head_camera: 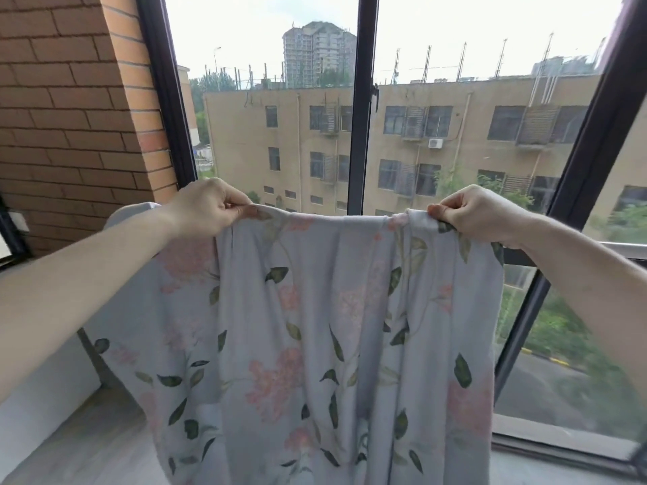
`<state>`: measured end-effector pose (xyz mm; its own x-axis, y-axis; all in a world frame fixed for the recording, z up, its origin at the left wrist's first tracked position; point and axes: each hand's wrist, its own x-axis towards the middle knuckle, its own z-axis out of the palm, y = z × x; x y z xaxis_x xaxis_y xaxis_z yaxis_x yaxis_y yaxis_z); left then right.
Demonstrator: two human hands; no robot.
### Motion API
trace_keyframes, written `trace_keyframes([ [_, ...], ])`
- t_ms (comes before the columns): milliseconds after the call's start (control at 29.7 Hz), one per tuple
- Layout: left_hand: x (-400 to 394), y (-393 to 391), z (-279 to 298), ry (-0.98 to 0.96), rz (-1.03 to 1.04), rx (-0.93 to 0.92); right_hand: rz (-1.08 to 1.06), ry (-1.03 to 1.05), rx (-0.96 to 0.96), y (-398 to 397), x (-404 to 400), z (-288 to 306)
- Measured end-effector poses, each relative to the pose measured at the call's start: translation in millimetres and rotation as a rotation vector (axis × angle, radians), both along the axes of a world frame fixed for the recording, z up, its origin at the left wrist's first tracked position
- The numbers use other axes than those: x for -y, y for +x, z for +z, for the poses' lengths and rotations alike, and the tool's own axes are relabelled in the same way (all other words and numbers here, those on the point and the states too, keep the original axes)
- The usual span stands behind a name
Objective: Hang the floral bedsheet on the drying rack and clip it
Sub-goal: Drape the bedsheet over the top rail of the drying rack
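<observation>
Where the fingers (442, 212) of the right hand (479, 213) pinch down, they gather a bunched fold of the floral bedsheet (315, 344) at its upper edge, thumb and forefinger closed tight on the cloth. The left hand (206, 208) does the same at the other end of that edge, its fingers (232, 204) curled and clenched on a fold of the sheet. Both hands are raised in front of the window (280, 99), well apart from each other, so the top hem stretches between them with a slight sag in the middle. From this edge the sheet hangs straight down in loose vertical folds, pale grey-blue with pink blossoms and dark green leaves, and its lower part runs out of view at the bottom. Both bare forearms reach in from the lower corners. Behind the sheet stands the dark window frame (364, 99), with a tan multi-storey building (455, 141) beyond the glass. A brick wall (70, 99) fills the left side, and a pale floor (87, 449) shows at the lower left.
</observation>
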<state>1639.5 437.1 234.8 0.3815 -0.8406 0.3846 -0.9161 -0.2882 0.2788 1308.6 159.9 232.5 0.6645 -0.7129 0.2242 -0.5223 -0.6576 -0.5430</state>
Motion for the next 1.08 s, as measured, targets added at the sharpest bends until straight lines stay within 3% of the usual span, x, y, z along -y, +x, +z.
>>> trace_keyframes([
  [101,14.3,1.2,9.9,0.073,-0.005,0.022,-0.075,0.025,0.086,-6.3,14.0,-5.6],
  [236,35.8,-9.5,25.0,-0.058,0.029,0.09,-0.119,0.041,0.209,-17.2,30.9,-1.5],
  [472,82.3,-8.4,74.9,-0.165,0.154,-0.003,-0.134,-0.049,0.345,-45.1,77.4,45.4],
  [842,152.5,-25.9,33.5,0.343,0.322,-0.111,-0.25,-0.222,0.453,-78.3,167.1,123.5],
  [977,150.2,-18.6,31.9,0.446,0.417,-0.234,-0.319,-0.39,0.556,-61.5,189.6,172.5],
  [1078,141.2,-9.2,29.8,0.548,0.435,-0.205,-0.348,-0.546,0.524,-36.0,196.0,188.6],
])
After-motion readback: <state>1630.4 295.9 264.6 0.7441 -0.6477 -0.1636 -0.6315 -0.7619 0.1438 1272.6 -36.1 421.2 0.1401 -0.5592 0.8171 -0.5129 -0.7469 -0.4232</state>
